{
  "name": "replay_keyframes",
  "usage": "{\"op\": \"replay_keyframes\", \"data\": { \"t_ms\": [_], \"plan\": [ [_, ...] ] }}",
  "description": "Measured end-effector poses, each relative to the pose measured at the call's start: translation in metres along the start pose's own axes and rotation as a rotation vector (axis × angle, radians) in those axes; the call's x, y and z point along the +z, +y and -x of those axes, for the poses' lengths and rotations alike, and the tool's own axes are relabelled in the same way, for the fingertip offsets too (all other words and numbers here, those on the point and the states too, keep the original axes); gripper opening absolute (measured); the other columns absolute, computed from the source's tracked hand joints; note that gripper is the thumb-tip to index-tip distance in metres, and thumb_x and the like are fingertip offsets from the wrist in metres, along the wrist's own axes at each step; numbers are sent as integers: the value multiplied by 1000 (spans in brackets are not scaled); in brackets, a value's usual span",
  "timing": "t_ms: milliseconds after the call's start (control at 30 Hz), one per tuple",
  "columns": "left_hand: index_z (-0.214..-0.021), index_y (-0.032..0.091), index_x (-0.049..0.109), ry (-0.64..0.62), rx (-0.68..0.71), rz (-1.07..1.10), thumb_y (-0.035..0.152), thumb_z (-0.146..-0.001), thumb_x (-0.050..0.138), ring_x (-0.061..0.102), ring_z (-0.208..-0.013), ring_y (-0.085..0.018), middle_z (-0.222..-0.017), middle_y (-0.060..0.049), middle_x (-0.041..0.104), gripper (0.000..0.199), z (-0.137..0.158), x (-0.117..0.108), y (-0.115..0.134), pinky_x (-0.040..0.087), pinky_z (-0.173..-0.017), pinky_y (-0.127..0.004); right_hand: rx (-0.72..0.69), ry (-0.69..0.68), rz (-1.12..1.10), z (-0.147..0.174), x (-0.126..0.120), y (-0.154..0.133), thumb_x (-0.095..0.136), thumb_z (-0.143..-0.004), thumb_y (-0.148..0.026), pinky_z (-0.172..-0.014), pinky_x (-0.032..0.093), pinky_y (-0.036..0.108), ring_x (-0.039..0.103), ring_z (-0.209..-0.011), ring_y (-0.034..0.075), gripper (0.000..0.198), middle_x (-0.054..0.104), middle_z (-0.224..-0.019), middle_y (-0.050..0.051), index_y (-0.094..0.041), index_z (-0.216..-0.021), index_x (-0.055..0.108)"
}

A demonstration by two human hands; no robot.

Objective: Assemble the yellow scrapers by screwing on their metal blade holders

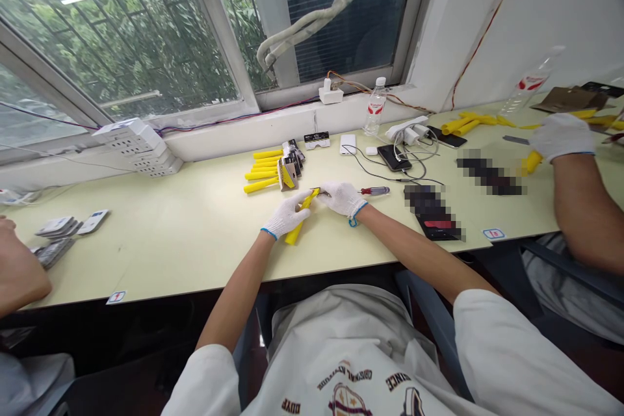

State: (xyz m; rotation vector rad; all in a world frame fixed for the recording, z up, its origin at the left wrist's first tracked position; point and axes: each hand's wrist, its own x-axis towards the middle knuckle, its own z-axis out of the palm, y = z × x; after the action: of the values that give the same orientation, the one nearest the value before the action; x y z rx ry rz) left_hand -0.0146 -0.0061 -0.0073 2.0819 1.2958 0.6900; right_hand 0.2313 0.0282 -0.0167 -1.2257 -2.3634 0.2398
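Workshop, small, bench type: 1 long shared table (195,227) beneath windows (136,32), 2 small labels (116,297) along its front edge; yellow-handled pieces (260,175) grouped in a row, 1 screwdriver (375,191), 1 co-worker's white-gloved hand (563,136), dark chairs (429,322) alongside.

The head-worn camera looks forward and down across the table (195,227).

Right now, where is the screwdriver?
In the head view, the screwdriver lies on the table just right of the gloved right hand, nearer the person than the cabled phone.
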Motion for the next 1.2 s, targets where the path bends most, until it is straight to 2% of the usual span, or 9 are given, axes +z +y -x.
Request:
{"op": "replay_keyframes", "data": {
  "t_ms": [400, 733, 933, 1200],
  "plan": [
    [-161, 29, 58, 8, 7, 8, 28, -89, 63, 65, -80, -17, -113, -1, 77, 72, -1, 1, -4, 54, -84, -31, 32, -29, 5, 2, -4, -3, 66, -105, -45, -106, 59, 46, 67, -121, 23, 44, 67, -135, 12, -14, -136, 67],
    [-162, 29, 57, -2, -2, 12, 28, -89, 63, 61, -73, -16, -105, 0, 76, 73, 1, 0, 0, 53, -79, -30, 41, -34, -1, 3, -7, -7, 66, -105, -45, -105, 60, 44, 67, -120, 23, 43, 67, -134, 12, -14, -135, 67],
    [-161, 28, 58, 3, -6, 2, 28, -89, 64, 62, -75, -16, -103, 0, 76, 73, 0, 1, -1, 55, -82, -31, 35, -32, -13, 1, -6, -7, 66, -105, -45, -104, 60, 44, 68, -118, 22, 42, 67, -133, 11, -15, -134, 67],
    [-162, 27, 57, -3, 3, 5, 27, -89, 63, 62, -76, -16, -109, 0, 77, 74, 1, 0, 2, 54, -81, -31, 25, -15, -17, 0, -5, -7, 66, -105, -46, -105, 60, 44, 67, -119, 22, 42, 67, -133, 12, -14, -134, 67]
  ]
}}
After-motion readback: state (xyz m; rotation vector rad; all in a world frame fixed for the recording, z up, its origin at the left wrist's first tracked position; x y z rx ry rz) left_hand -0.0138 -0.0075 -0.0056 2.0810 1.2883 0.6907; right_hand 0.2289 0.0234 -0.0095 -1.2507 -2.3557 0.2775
